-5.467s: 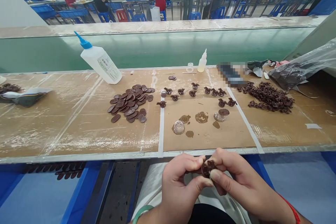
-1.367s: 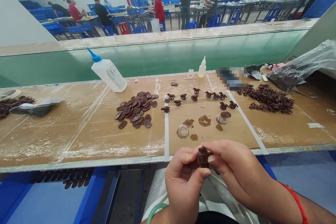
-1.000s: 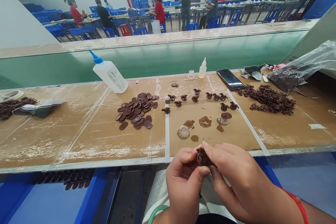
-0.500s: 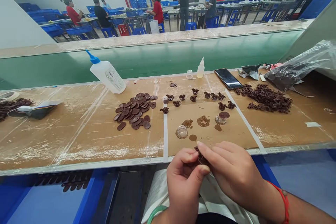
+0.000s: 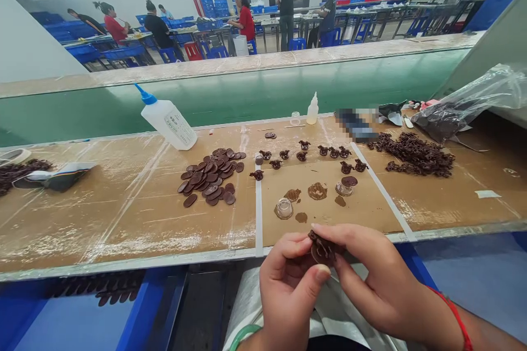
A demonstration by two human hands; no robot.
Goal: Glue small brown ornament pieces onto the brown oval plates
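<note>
A small brown piece (image 5: 322,249) is pinched between both of my hands, just below the near edge of the workbench (image 5: 123,219). My left hand (image 5: 288,290) grips it with thumb and fingers closed. From the right, my right hand (image 5: 366,279) presses its fingers on the same piece. On the bench lie a pile of brown oval discs (image 5: 209,175), a row of small brown figures (image 5: 304,151) and a heap of brown parts (image 5: 415,151).
A large white bottle with a blue nozzle (image 5: 167,119) leans at the back left. A small dropper bottle (image 5: 312,109), clear caps (image 5: 284,208) and glue stains (image 5: 317,191) sit mid-bench. A plastic bag (image 5: 469,104) lies right. Other people work at far tables.
My hands stay together at the bench edge, turning the brown piece slightly; it shows more between the fingertips now. The view has shifted a little.
</note>
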